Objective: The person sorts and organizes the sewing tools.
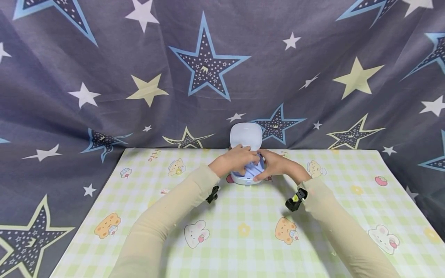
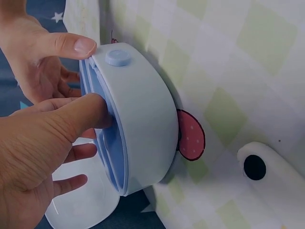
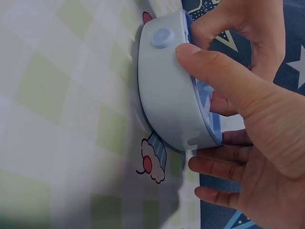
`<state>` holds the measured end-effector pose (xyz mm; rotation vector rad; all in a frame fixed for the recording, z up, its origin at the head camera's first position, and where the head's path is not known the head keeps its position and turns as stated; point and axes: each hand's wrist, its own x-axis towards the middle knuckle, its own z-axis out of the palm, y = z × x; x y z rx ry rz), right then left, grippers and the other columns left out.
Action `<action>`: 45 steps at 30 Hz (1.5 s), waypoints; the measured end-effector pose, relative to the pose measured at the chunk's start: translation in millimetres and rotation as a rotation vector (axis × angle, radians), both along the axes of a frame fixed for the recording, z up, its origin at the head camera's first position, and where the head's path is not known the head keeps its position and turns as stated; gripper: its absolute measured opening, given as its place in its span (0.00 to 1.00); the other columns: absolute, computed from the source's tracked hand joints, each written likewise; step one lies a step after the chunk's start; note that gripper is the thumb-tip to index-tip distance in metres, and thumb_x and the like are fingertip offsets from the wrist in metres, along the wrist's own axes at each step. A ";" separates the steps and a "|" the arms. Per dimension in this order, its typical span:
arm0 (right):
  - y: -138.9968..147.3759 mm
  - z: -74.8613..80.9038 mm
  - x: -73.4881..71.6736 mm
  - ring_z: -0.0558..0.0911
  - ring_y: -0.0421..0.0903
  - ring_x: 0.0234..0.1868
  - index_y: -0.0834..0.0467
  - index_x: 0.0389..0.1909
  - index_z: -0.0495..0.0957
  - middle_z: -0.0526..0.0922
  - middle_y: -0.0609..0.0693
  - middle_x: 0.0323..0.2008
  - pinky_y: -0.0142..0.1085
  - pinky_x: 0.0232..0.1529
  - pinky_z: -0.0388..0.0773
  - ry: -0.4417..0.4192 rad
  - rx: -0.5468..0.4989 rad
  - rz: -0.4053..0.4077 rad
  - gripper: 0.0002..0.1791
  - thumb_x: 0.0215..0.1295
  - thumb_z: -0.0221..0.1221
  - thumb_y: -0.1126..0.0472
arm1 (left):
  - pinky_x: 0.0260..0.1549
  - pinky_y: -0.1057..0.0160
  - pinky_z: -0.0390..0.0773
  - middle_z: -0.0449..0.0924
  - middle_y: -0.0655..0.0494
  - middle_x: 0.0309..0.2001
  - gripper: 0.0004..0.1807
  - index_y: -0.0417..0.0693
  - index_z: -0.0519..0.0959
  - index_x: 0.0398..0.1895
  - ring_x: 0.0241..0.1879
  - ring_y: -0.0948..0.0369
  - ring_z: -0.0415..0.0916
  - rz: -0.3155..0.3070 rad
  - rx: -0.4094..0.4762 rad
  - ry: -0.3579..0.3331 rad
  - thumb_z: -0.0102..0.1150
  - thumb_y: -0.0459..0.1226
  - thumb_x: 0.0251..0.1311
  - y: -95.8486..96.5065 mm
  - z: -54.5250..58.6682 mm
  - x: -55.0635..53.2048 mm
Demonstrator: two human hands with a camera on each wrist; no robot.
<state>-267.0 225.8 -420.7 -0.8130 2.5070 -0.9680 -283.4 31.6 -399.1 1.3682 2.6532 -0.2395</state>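
A round white case (image 1: 246, 181) with a pale blue inside (image 2: 114, 143) sits on the table. A pale blue button (image 2: 118, 57) is on its front wall, and its translucent white lid (image 1: 246, 135) stands raised at the back. My left hand (image 1: 238, 158) reaches in from the left, with thumb and forefinger dipping into the blue inside. Their tips are hidden there, and I cannot tell whether they pinch anything. With my right hand (image 1: 278, 164) I grip the right side of the case, thumb (image 3: 190, 50) on the front rim and fingers around its side and back.
A light green checked cloth (image 1: 243, 251) with printed animals covers the table. Behind the case hangs a dark curtain (image 1: 278, 77) with stars. A small red-and-white piece (image 1: 165, 191) lies left of the left forearm. Black cameras (image 1: 296, 199) are strapped at both wrists.
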 end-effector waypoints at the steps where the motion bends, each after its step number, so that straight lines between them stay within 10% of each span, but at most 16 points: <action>1: -0.2 0.0 -0.1 0.78 0.55 0.57 0.68 0.68 0.64 0.77 0.62 0.59 0.52 0.63 0.74 -0.001 0.004 0.000 0.48 0.50 0.78 0.57 | 0.61 0.50 0.73 0.80 0.64 0.61 0.25 0.61 0.78 0.58 0.60 0.57 0.72 0.000 0.003 0.003 0.74 0.40 0.56 -0.2 -0.4 0.2; 28: -7.0 4.9 -4.4 0.77 0.58 0.63 0.69 0.70 0.63 0.77 0.63 0.62 0.53 0.67 0.71 0.045 0.133 0.000 0.52 0.51 0.77 0.49 | 0.61 0.48 0.73 0.76 0.61 0.66 0.28 0.60 0.78 0.61 0.63 0.54 0.72 0.043 0.006 0.015 0.75 0.41 0.56 1.0 -0.1 6.0; 45: -8.7 8.4 0.2 0.78 0.57 0.57 0.72 0.69 0.64 0.78 0.64 0.59 0.54 0.64 0.72 0.045 0.112 -0.011 0.50 0.51 0.78 0.53 | 0.60 0.51 0.71 0.79 0.59 0.59 0.31 0.60 0.77 0.64 0.58 0.56 0.71 0.041 0.102 0.148 0.74 0.46 0.54 -23.3 3.8 1.9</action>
